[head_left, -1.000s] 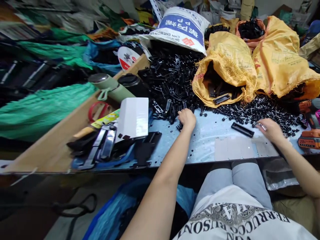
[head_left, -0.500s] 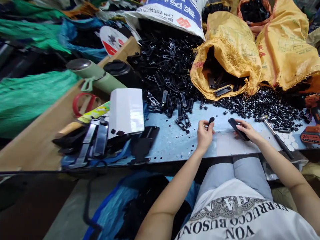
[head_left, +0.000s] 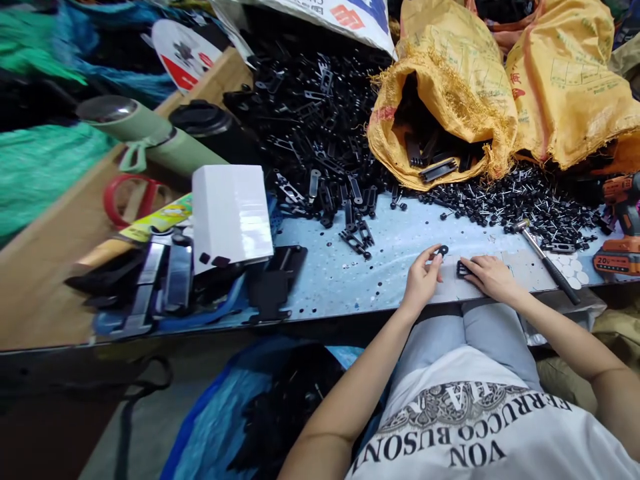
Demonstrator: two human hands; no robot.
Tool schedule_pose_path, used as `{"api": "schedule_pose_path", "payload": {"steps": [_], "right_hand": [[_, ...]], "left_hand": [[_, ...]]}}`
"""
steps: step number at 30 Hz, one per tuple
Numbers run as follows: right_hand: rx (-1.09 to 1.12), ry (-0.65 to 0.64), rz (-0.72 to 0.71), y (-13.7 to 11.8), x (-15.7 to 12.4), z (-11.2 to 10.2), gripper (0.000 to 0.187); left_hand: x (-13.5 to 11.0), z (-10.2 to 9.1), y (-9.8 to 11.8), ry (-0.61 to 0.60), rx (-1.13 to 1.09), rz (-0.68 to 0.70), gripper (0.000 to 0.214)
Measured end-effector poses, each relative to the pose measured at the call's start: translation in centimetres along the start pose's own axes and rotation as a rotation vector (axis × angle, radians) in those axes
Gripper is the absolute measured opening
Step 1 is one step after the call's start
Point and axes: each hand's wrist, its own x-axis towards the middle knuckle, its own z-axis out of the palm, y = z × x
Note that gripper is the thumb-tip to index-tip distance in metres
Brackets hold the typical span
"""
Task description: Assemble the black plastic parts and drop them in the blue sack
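Between the thumb and fingers of my left hand (head_left: pixel 423 277) is a small round black part (head_left: pixel 442 250), like a knob or cap. My right hand (head_left: pixel 493 277) is closed over a black elongated plastic part (head_left: pixel 463 269), resting low at the table's front edge; only its left end shows past my fingers. A grey-white sheet (head_left: pixel 453 293) lies under both hands on the light blue tabletop (head_left: pixel 330 280). To the right of my right hand lies a hammer (head_left: pixel 547 261) with a dark handle.
Black clips (head_left: pixel 310 127) heap at the back. Behind my hands are black-headed pins (head_left: pixel 525 200) and an open yellow sack (head_left: pixel 445 60). An orange cordless drill (head_left: pixel 620 227) stands far right beside white discs (head_left: pixel 570 270). Left are a white box (head_left: pixel 233 213), a green bottle (head_left: pixel 155 133) and red-handled scissors (head_left: pixel 113 200).
My right hand has turned palm down and lowered the black elongated part onto the sheet. My left hand has come closer to it with the round part. The view has shifted slightly.
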Motion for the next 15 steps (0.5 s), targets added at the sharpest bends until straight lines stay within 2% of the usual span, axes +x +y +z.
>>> {"api": "schedule_pose_path", "payload": {"steps": [4, 7, 11, 15], "right_hand": [[0.713, 0.033, 0.240, -0.3, 1.6, 0.0, 0.055], [1.049, 0.038, 0.283, -0.7, 1.9, 0.1, 0.066], [1.094, 0.108, 0.267, -0.2, 1.3, 0.1, 0.067], [0.886, 0.125, 0.132, 0.7, 1.0, -1.0, 0.058]], "left_hand": [[-1.5, 1.5, 1.2, -0.110, 0.023, 0.036, 0.046], [-1.8, 2.0, 2.2, -0.122, 0.150, 0.136, 0.042], [-1.7, 2.1, 3.2, -0.138, 0.342, 0.311, 0.037], [-1.6, 2.0, 3.6, -0.128, 0.429, 0.370, 0.036]]}}
